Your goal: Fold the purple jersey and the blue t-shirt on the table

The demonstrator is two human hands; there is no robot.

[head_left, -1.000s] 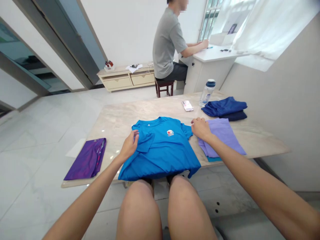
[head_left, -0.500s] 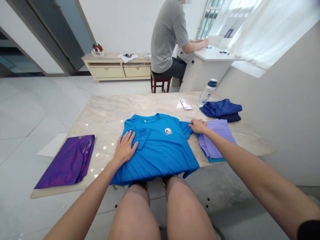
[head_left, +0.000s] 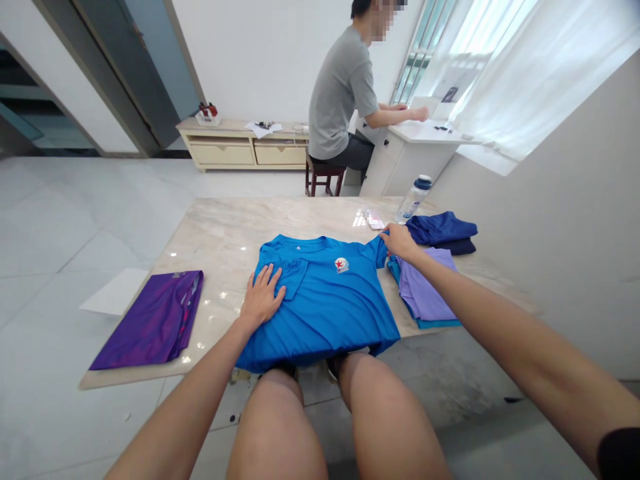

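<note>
A blue T-shirt [head_left: 325, 300] with a round chest badge lies spread on the marble-patterned table [head_left: 225, 220], its collar away from me and its hem hanging over the near edge. My left hand [head_left: 263, 297] rests flat on the shirt's left side, fingers spread, over the sleeve that is folded inward. At the other side, my right hand [head_left: 400, 241] pinches the end of the right sleeve and holds it raised. Just beneath that hand is a stack of folded clothes with a lavender garment [head_left: 427, 287] on top.
A folded purple garment [head_left: 150, 320] lies at the table's left. Navy clothes [head_left: 440, 230], a water bottle [head_left: 414, 199] and a phone [head_left: 374, 220] are at the far right. Beyond, a person in grey [head_left: 340, 100] sits on a stool at a white desk [head_left: 425, 133].
My right hand has drawn the sleeve up and away from me, lifting it. My left hand stays on the shirt. The whole view has shifted slightly.
</note>
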